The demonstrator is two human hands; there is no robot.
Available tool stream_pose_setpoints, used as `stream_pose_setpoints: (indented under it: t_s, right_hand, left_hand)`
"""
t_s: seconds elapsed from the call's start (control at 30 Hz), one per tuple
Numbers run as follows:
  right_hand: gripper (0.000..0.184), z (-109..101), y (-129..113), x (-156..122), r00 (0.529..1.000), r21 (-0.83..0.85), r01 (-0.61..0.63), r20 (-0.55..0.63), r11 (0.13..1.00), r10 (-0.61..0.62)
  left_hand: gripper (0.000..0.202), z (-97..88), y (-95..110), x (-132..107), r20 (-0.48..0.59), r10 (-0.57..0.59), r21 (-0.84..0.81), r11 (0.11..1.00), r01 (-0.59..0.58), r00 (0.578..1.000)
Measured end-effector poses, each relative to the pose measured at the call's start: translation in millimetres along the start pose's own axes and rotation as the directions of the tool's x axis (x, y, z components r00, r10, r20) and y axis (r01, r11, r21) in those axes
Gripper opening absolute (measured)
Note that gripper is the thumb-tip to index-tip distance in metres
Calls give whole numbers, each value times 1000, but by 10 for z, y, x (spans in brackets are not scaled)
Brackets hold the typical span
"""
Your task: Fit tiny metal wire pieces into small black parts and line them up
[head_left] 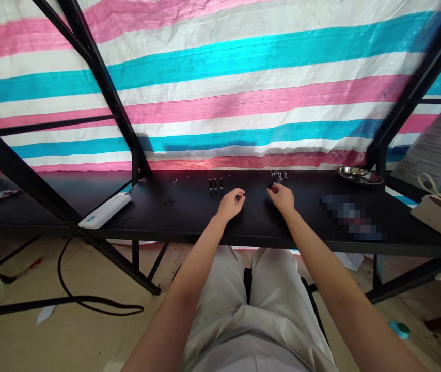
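Head view: right hand [282, 197] partly hides small dark pieces [275, 180].

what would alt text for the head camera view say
A person's right hand is at small items on a black table; the left hand curls near three small dark pieces in a row. Striped sheeting hangs behind.

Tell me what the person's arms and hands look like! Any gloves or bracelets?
The left arm and right arm are bare as far as the picture shows: no sleeves, watches or bracelets. They narrow towards the wrists. The left hand and right hand wear no gloves. Any rings would be too small to make out.
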State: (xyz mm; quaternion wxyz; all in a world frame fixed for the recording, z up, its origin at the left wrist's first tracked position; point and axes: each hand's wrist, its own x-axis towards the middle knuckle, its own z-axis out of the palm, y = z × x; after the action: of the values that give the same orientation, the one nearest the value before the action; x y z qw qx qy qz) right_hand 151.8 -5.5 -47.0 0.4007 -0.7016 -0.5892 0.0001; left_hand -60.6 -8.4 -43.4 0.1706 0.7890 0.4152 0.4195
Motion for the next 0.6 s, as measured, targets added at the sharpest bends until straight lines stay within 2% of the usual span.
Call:
stream_pose_setpoints:
  t_s: [0.07, 0.13, 0.6]
  right_hand:
    - [15, -30, 87, 59, 994, 2, -108, -5, 994, 108]
    - [15, -37, 142, 101, 988, -5, -156, 8, 988, 156]
    - [19, 21, 147, 217, 969, -141, -198, 123, 970, 216]
  left_hand:
    - [20, -5, -3, -1, 6, -14, 17, 1000, 14, 1000]
    - [20, -8, -7, -3, 11, -18, 21, 1000, 18, 1000]
    - [19, -2, -27, -9, 21, -17, 31, 999, 17, 1000]
